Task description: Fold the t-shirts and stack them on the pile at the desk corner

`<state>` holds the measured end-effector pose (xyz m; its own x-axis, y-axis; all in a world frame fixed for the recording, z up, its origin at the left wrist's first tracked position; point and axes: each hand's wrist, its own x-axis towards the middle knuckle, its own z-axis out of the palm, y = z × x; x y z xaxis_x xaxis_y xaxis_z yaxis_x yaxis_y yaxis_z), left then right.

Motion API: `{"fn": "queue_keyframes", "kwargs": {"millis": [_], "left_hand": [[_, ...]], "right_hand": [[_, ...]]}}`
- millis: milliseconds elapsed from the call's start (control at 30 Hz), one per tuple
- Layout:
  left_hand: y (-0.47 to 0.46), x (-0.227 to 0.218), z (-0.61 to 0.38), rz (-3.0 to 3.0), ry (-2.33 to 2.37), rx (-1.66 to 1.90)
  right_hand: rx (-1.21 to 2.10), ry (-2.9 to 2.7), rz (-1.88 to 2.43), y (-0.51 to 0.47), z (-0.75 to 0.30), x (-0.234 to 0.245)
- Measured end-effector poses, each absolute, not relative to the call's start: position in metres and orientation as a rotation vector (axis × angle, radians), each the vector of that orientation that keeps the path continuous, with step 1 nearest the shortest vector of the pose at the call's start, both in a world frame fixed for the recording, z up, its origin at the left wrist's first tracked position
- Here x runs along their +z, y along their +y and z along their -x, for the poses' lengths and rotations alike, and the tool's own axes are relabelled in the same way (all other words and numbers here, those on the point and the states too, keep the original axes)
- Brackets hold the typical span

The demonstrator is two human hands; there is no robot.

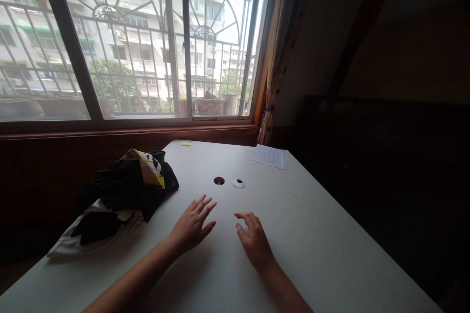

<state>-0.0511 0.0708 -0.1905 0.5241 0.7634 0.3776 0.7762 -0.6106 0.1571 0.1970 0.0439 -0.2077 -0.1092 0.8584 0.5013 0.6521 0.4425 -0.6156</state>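
Note:
Over the middle of the white table is my left hand, its fingers spread and holding nothing. My right hand is to its right, fingers curved with a gap between thumb and forefinger, also holding nothing. Beyond both hands, a round cable hole opens in the tabletop. Just right of the hole lies a white round cap with a dark slot. Neither hand touches the cap.
A heap of dark clothes lies along the left edge, with a yellow and white bag on top and pale cloth below. Printed papers rest at the far right corner. A small yellow note is at the back, near the window.

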Motion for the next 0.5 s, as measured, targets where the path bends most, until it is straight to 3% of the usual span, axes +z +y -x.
{"fn": "queue_keyframes", "kwargs": {"millis": [167, 500], "left_hand": [[0.071, -0.216, 0.042, 2.849, -1.441, -0.473], [0.066, -0.212, 0.046, 2.906, -1.454, -0.411]], "right_hand": [[0.302, -1.859, 1.31, 0.048, -0.197, -0.217], [0.266, -2.0, 1.357, 0.052, -0.196, -0.226]]}}
